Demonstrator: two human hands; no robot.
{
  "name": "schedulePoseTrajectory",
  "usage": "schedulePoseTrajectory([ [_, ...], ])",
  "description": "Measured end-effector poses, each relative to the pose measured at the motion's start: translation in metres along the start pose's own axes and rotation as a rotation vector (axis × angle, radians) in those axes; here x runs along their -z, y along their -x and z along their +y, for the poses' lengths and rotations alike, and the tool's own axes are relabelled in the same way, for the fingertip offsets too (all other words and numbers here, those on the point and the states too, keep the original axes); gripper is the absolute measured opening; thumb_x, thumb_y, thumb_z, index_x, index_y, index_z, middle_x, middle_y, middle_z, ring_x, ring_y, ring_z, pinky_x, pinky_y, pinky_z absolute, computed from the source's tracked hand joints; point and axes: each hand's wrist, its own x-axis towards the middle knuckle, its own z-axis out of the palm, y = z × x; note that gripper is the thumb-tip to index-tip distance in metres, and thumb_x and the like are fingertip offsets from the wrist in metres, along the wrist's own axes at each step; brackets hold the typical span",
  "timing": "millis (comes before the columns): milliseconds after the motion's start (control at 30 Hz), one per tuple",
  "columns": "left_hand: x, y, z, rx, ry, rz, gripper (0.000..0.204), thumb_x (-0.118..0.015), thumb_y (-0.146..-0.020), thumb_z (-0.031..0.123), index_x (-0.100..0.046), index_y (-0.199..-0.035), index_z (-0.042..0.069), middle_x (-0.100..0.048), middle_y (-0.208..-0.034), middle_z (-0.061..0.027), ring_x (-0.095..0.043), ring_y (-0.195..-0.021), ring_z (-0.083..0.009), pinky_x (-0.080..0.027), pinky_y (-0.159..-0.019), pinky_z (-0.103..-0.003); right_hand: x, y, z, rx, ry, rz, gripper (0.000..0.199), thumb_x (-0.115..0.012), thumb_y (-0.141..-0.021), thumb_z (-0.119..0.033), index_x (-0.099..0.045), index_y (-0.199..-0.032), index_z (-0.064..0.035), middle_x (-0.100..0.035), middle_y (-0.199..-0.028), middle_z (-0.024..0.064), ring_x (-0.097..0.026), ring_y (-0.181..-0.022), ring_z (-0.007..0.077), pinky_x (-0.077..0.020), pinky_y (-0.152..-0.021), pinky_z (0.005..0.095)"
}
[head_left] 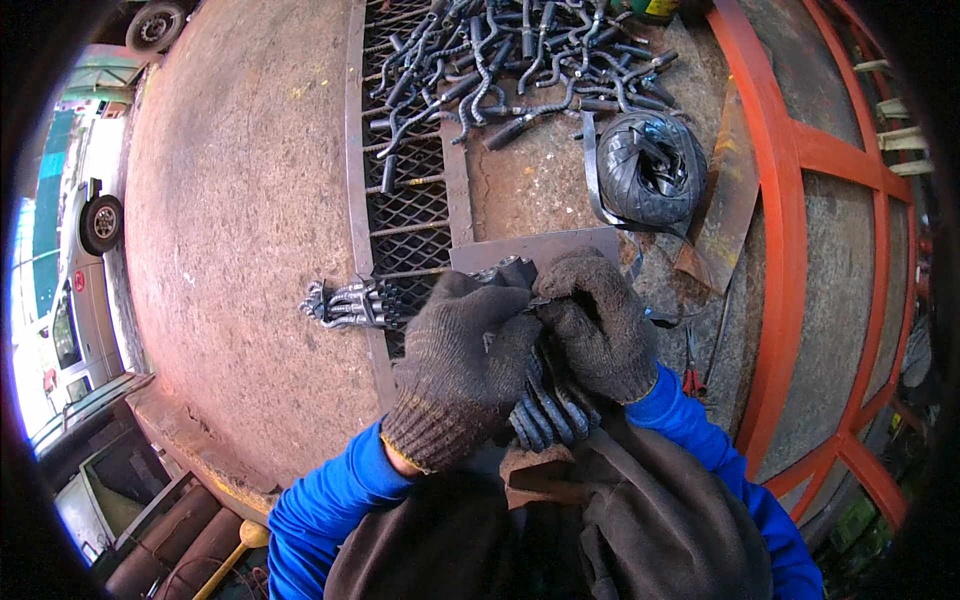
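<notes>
My left hand (462,362) and my right hand (596,318), both in dark knitted gloves, meet in front of me with the fingers closed. They are over a bundle of bent, ribbed metal rods (552,412), whose curved ends show below the gloves near my lap. Dark sleeve-like ends (508,270) of that bundle stick out beyond my hands. What the fingertips pinch is too dark and small to name. To the left lies a second bundle of bent rods (352,303), bound near its curved end.
Loose bent rods with dark sleeves (510,70) lie heaped across a floor grating (410,245). A roll of black plastic strap (652,168) rests beside a flat metal plate (590,240). Red-handled pliers (692,380) lie by my right arm. An orange metal frame (785,200) borders the right.
</notes>
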Motion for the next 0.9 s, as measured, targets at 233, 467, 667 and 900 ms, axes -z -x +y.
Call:
schedulePoseTrajectory([
  [233,0.023,-0.02,-0.023,-0.453,-0.203,-0.367,0.026,-0.063,-0.079,0.007,-0.07,-0.104,0.004,-0.067,-0.099,-0.0193,-0.066,-0.092,-0.0353,-0.055,-0.081,-0.04,0.002,-0.012,-0.013,-0.059,0.035,-0.049,0.013,-0.062,-0.092,-0.009,-0.059,-0.104,-0.0041,-0.061,-0.099,0.0105,-0.062,-0.094,0.0223,-0.0503,-0.084,0.034],
  [467,0.031,-0.028,-0.019,-0.405,-0.161,-0.451,0.026,-0.066,-0.07,0.006,-0.07,-0.096,0.004,-0.068,-0.1,-0.0154,-0.067,-0.093,-0.0331,-0.055,-0.082,-0.04,0.003,-0.017,-0.01,-0.27,-0.171,-0.078,0.013,-0.062,-0.093,-0.01,-0.06,-0.104,-0.0033,-0.064,-0.097,0.0074,-0.061,-0.091,0.0149,-0.0511,-0.081,0.0297],
  [667,0.004,0.0,-0.003,0.0,-0.003,-0.277,0.029,-0.067,-0.077,0.011,-0.065,-0.105,0.005,-0.068,-0.097,-0.0196,-0.068,-0.088,-0.0372,-0.055,-0.075,-0.044,0.005,-0.018,-0.011,-0.364,-0.224,-0.054,0.014,-0.064,-0.093,-0.01,-0.062,-0.106,-0.0032,-0.066,-0.097,0.0067,-0.062,-0.09,0.0125,-0.0523,-0.081,0.0284],
  [900,-0.015,0.003,0.009,0.056,-0.324,-0.102,0.038,-0.07,-0.079,0.022,-0.059,-0.111,0.004,-0.067,-0.091,-0.0199,-0.068,-0.08,-0.0377,-0.054,-0.067,-0.046,0.011,-0.017,-0.023,-0.43,-0.367,-0.064,0.026,-0.065,-0.093,-0.011,-0.063,-0.118,-0.0024,-0.067,-0.101,0.0065,-0.063,-0.092,0.0123,-0.0531,-0.084,0.0283],
])
